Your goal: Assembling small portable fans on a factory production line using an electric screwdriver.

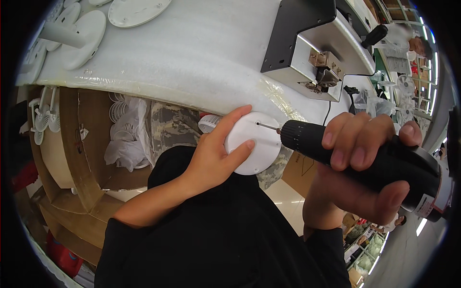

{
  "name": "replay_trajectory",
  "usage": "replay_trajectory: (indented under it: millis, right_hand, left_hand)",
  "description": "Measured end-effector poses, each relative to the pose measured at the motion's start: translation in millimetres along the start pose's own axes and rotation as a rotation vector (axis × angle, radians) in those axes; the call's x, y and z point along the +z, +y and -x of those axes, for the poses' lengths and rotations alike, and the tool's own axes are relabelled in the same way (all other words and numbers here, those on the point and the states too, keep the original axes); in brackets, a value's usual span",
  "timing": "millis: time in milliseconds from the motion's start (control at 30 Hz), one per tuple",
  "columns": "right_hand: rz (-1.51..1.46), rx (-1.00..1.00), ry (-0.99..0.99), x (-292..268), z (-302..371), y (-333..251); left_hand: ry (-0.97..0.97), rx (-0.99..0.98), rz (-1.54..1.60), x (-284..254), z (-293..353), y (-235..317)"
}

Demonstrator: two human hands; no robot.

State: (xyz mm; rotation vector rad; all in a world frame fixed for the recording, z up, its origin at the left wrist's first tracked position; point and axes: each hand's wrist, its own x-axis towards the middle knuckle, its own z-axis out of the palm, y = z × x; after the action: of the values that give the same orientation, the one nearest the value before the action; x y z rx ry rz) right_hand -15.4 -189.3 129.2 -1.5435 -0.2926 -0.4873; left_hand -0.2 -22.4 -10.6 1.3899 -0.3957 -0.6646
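My left hand (218,151) grips a round white plastic base (260,146) by its left side, thumb lying across its face. Small holes dot the disc near its edge. In my right hand (365,158) is a black electric screwdriver (307,138), fingers wrapped round its body. Its thin bit meets the disc at a dark hole near the top; whether a screw sits there is too small to tell. The disc is held over my lap, just off the table's near edge.
A white-covered table (192,57) spans the top, with a black and silver machine (317,53) at right. White round bases (86,41) stand at far left. Below the edge is a cardboard box (91,144) with small white fan parts (126,132). A person (418,48) is at far right.
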Motion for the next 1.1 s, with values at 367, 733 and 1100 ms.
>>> replay_trajectory:
  millis: [367,733,1100]
  right_hand:
    - [0.087,0.016,-0.069,16.9,-3.6,2.4]
    - [0.119,0.062,-0.104,8.4,-0.1,7.9]
    - [0.078,-0.251,0.213,-37.2,-3.0,-28.5]
  left_hand:
    - [-0.022,-0.054,-0.027,0.8,0.4,2.1]
    - [0.01,0.03,-0.012,2.9,-4.9,-8.7]
    - [-0.342,0.174,-0.214,-19.9,-11.8,-7.8]
